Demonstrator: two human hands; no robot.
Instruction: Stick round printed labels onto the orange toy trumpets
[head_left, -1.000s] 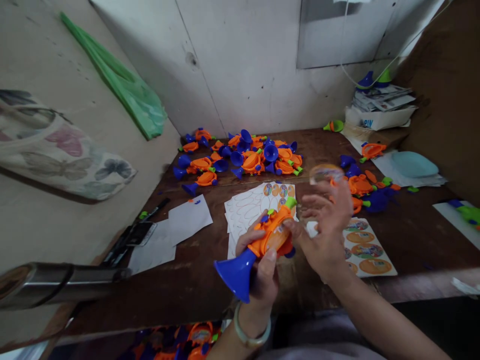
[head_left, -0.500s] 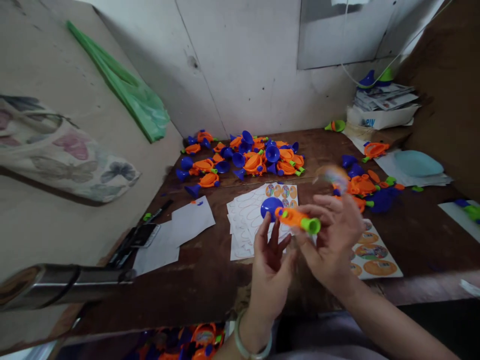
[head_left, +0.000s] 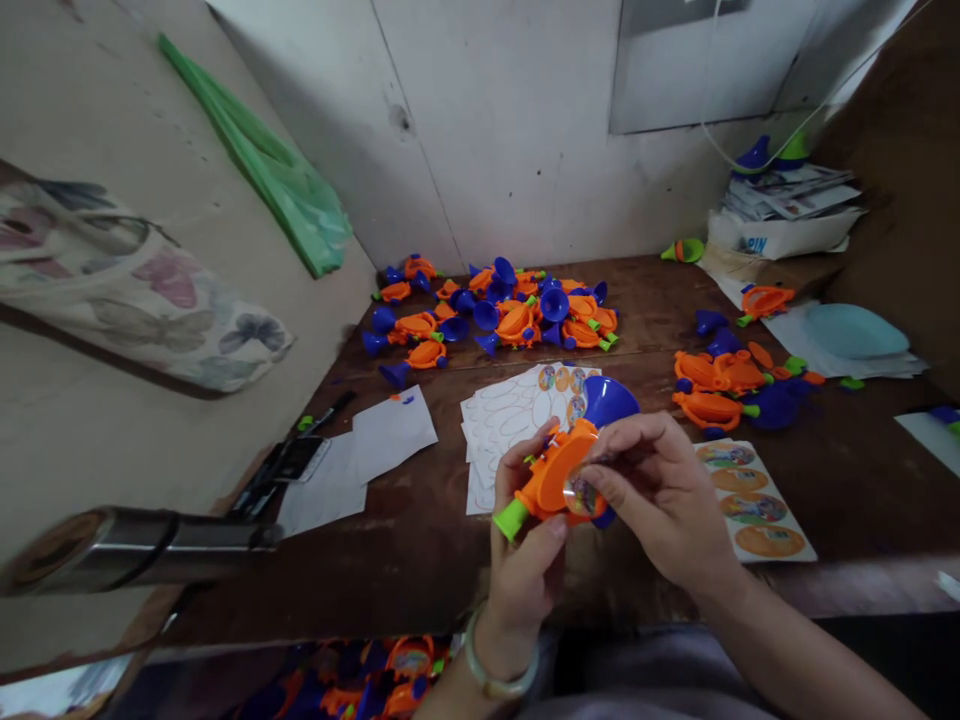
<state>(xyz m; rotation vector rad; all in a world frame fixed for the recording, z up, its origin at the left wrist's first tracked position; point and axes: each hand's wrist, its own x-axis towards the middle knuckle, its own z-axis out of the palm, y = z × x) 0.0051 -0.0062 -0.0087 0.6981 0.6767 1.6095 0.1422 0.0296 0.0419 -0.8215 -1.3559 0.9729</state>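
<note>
- Left hand (head_left: pixel 517 585): fingers and thumb closed round the orange body of a toy trumpet (head_left: pixel 559 465); blue bell points away, green mouthpiece towards the near left.
- Right hand (head_left: pixel 679 510): thumb and forefinger pinching a clear-edged sticker (head_left: pixel 576 492) at the trumpet's orange oval face; exact contact cannot be told.
- Trumpet position: held up between both hands, over the middle of the table (head_left: pixel 420 580), towards its near edge.
- Progress, as judged: sticker off its sheet, at the face, not seen lying flat; pressing down appears undone; the state of the trumpet's other face cannot be told.
- Just beyond the hands: overlapping papers with oval outlines (head_left: pixel 495 420); round and oval stickers at their right side.
- Beside the right hand, near edge: sticker sheet (head_left: pixel 804 548); printed ovals remain on it.
- Far edge, left to centre: pile of toy trumpets (head_left: pixel 517 320); finish of each too small to judge.
- Right side: heap of trumpets and loose parts (head_left: pixel 720 372); pale blue dish (head_left: pixel 855 330) on papers, towards the far right corner.
</note>
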